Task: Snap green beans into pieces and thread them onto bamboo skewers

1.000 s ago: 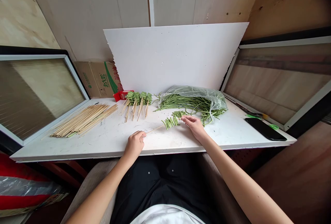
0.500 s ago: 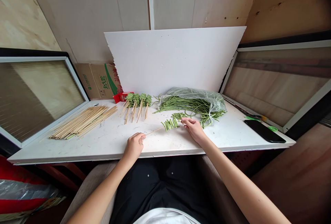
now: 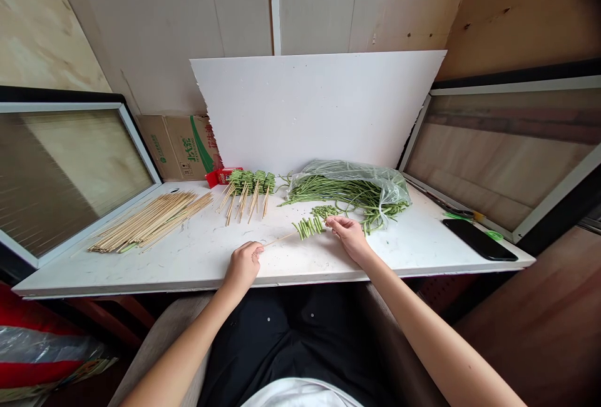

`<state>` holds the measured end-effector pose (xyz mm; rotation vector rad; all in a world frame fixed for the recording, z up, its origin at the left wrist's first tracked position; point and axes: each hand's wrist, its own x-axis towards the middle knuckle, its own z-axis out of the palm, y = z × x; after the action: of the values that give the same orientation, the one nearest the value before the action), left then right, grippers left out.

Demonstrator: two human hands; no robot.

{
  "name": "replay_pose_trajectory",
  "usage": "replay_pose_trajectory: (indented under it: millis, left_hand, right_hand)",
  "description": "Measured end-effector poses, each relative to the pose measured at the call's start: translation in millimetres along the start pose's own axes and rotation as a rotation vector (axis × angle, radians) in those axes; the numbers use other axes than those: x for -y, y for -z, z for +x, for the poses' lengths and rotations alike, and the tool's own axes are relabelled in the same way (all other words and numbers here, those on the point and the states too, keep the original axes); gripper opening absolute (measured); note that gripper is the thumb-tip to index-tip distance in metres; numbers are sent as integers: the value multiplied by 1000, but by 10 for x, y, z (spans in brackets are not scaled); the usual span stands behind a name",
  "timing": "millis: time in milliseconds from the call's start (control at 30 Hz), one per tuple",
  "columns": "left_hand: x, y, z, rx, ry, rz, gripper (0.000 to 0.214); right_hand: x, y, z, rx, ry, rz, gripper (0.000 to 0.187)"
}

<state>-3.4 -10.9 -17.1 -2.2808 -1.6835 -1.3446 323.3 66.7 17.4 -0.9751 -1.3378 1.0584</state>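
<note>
My left hand [image 3: 243, 264] is closed around the blunt end of a thin bamboo skewer [image 3: 280, 240], which slants up to the right. Several short cut pieces of green long bean [image 3: 308, 227] sit side by side across the skewer's far part. At that far end my right hand [image 3: 348, 236] has thumb and fingers pinched together; what lies between the fingertips is too small to make out. Just behind the threaded pieces is a small pile of cut bean pieces [image 3: 325, 211] on the white table [image 3: 291, 266].
Loose bamboo skewers [image 3: 150, 222] lie at the left. Finished bean skewers [image 3: 253, 181] are stacked at the back, beside a red packet [image 3: 218, 176]. A clear plastic bag [image 3: 357, 170] holds whole long beans [image 3: 333, 189]. A black phone [image 3: 479, 239] and scissors [image 3: 457, 209] lie at the right.
My right hand has shifted slightly left, towards the threaded bean pieces. My left hand keeps its hold on the skewer in nearly the same place.
</note>
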Motion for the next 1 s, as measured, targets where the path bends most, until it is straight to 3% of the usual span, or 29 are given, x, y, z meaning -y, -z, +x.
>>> replay_pose_trajectory:
  millis: [1000]
  left_hand:
    - [-11,15,-17,67,-31,19,38]
  right_hand:
    - [94,-51,-72,78,-16,61,35]
